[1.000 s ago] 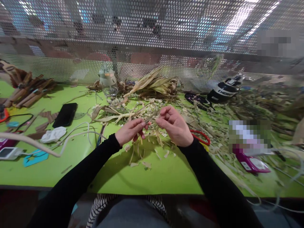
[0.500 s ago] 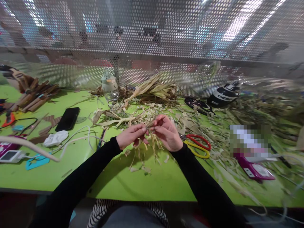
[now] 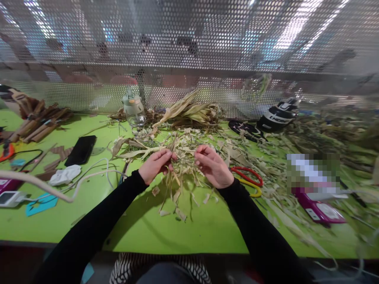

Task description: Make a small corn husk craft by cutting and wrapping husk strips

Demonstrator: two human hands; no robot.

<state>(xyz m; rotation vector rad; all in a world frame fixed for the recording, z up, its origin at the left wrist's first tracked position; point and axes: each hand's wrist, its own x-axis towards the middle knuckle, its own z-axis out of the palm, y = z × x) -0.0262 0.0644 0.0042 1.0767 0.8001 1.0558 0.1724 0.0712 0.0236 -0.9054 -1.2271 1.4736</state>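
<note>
Left hand: its fingers are closed on thin dry strands, thumb pressed against them; ends rise above the grip and others hang below, over the surface.
Right hand: raised well apart from the left hand, fingers bent, thumb near the index finger; cannot tell whether the tips meet or hold a fine strand.
Strands: located at the left fingertips, in front of pale scraps; where held ends stop and loose scraps begin is hard to make out.
Scissors: red and yellow handles visible just beside the right wrist; blades not visible.
Husks: piled at the back, next to the clear bottle.
Black bottle: tilted, behind scraps at the right; lettering only partly legible.
Phone: lying on the surface, screen dark, near the white plug.
Magenta device: at the right, its upper end covered by a pixelated patch.
Mesh panel: shapes behind it blurred.
Left edge: brown rolls visible; another magenta item cut off.
</note>
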